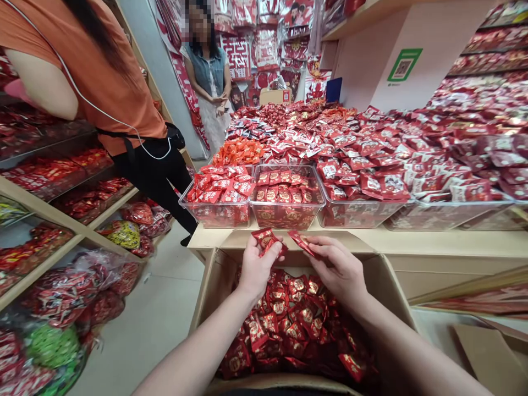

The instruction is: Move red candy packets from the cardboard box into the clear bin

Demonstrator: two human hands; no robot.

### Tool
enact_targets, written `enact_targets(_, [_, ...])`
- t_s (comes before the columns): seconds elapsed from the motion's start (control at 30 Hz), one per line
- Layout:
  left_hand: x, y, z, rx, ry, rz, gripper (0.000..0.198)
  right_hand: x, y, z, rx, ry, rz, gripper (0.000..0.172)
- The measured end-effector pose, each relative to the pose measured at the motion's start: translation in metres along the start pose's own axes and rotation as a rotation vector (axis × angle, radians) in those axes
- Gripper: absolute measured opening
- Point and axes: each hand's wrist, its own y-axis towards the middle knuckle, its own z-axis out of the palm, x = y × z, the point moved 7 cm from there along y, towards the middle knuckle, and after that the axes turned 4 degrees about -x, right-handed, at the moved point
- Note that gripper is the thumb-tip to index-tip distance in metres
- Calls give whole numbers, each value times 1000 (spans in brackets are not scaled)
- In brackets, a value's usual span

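Note:
My left hand (pixel 259 264) grips a red candy packet (pixel 266 240) with gold print, thumb pressed on its face. To its right, my right hand (pixel 338 267) pinches another red packet (pixel 302 242), tilted and seen nearly edge-on. Both hands are above an open cardboard box (pixel 390 280) that holds many loose red-and-gold packets (pixel 284 313). Just beyond the hands stands a clear plastic bin (pixel 284 212), where similar packets are lined up in rows.
A pale counter (pixel 412 237) carries more clear bins of red packets. A bin of red packets (pixel 223 190) stands left of the middle one. At left, a person in an orange shirt (pixel 103 71) faces wooden shelves (pixel 74 242). Another person (pixel 208 82) stands at the back.

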Motion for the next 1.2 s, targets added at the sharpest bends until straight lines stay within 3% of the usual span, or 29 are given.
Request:
enact_targets(0.1, [3,-6,12,69,-121,-102,28,17,-4,3,29,-153,-282,21])
enact_targets(0.27, [5,-9,13,30,-190,-147,28,23,-10,14,106,-149,-382,23])
enact_targets(0.37, [5,-5,6,-19,-188,-132,26,16,-9,17,115,38,-193,18])
enact_targets(0.53, [2,-1,0,-44,-176,-88,27,-18,-14,36,152,593,499,24])
enact_targets(0.6, [2,-1,2,-18,-157,-103,27,-25,-13,37,128,638,606,24])
enact_targets(0.7, [1,-4,4,34,-142,-143,29,-34,-8,28,138,524,628,23])
enact_targets(0.83, [6,-9,11,152,-137,-261,35,-41,-4,19,241,381,557,24])
enact_targets(0.9, [8,-9,13,162,-143,-254,37,-41,-1,15,212,312,487,26])
enact_targets(1.03, [10,-6,3,-6,-90,-121,31,-22,4,1,6,-82,204,17])
enact_targets(1.1, [11,-7,-1,-63,-67,-64,28,-6,2,7,14,-213,42,13])
enact_targets(1.2, [10,-10,2,-45,-56,-14,28,8,-4,21,106,-212,-70,21])
